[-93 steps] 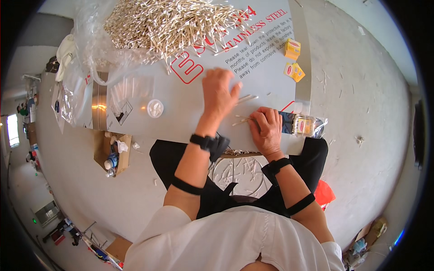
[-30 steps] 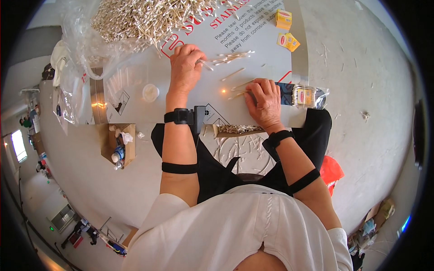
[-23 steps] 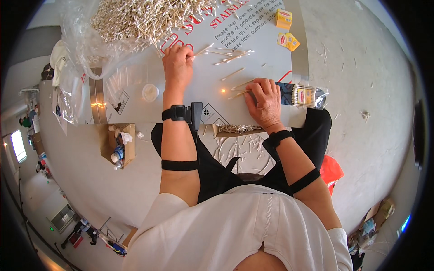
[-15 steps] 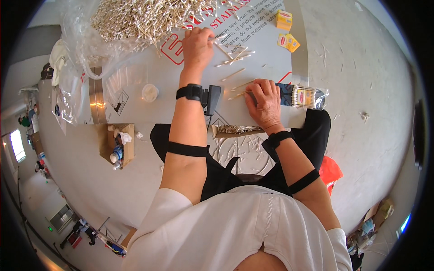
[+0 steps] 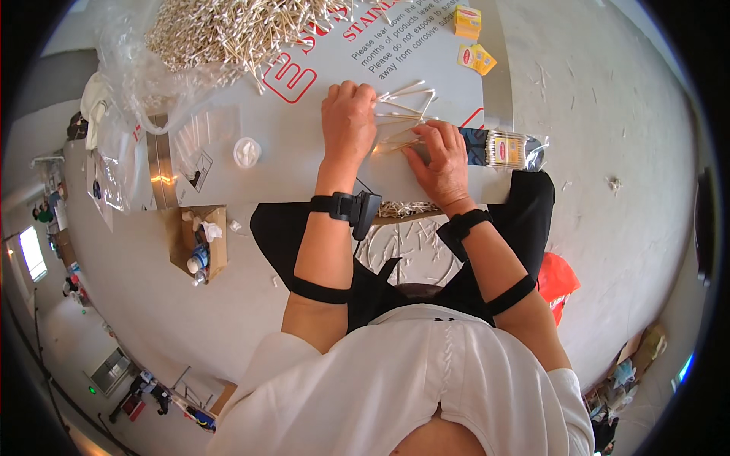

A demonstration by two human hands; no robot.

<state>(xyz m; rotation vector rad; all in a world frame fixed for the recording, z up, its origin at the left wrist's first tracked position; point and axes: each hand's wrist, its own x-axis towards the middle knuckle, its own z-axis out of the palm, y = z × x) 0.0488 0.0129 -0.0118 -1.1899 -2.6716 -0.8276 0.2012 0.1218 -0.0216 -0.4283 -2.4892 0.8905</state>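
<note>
Several loose cotton swabs (image 5: 411,114) lie between my two hands on the grey printed table top (image 5: 304,159). My left hand (image 5: 350,121) is closed over the left ends of these swabs, its fingertips hidden beneath it. To the right and nearer me, my right hand (image 5: 441,159) has its thumb and fingers drawn together on a few swabs that poke out to the left. A clear packet of cotton swabs (image 5: 506,150) with a yellow label lies just right of my right hand. The big heap of cotton swabs (image 5: 228,34) is at the far left.
Yellow cards (image 5: 477,58) lie at the far right of the table. A small round tub (image 5: 247,152) stands on the left, near a crumpled clear plastic bag (image 5: 122,99). Below the table's edge are a cardboard box (image 5: 217,235) and a red bag (image 5: 557,281).
My left hand has come nearer to me and rightward, and the loose swabs by it have shifted into the space between both hands. My right hand has moved slightly left.
</note>
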